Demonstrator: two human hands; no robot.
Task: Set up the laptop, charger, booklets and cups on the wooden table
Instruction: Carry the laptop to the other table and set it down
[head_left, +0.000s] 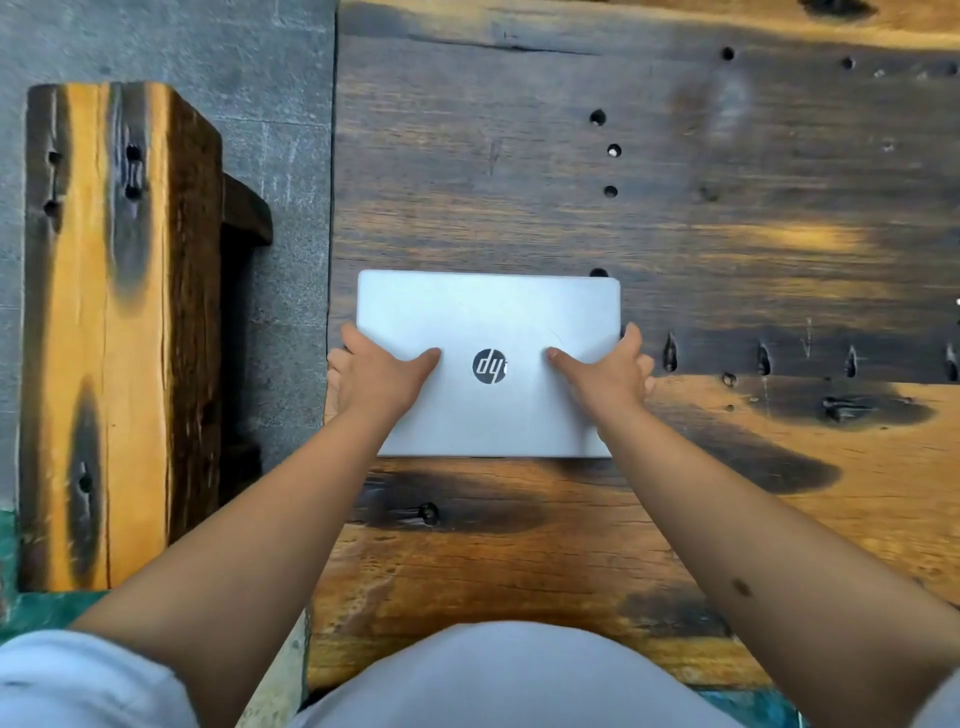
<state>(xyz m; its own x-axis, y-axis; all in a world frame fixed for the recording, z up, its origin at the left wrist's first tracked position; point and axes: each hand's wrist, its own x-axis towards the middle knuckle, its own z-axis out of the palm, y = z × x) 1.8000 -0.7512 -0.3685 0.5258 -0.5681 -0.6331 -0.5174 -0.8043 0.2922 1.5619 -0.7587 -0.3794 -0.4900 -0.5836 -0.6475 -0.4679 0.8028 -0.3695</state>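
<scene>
- Holding the closed laptop (488, 364) by its two short sides, you have your left hand (376, 376) on the left edge and your right hand (608, 376) on the right edge; on each the thumb lies across the lid and the fingers wrap down round the edge, so both grips are closed on the machine.
- It sits flat, or very nearly, near the left edge of the wooden worktop (727, 218); whether it bears its full weight there cannot be told.
- Expect a stiff, flat slab of moderate weight, with a smooth metal-looking lid that will likely slide under dry thumbs.
- Keep the hold at the sides, fingers underneath; do not press on the middle of the lid around the logo (489, 366).
- The worktop is rough and pitted with holes, so lift rather than drag.
- A wooden bench (104, 312) stands apart on the left.
</scene>
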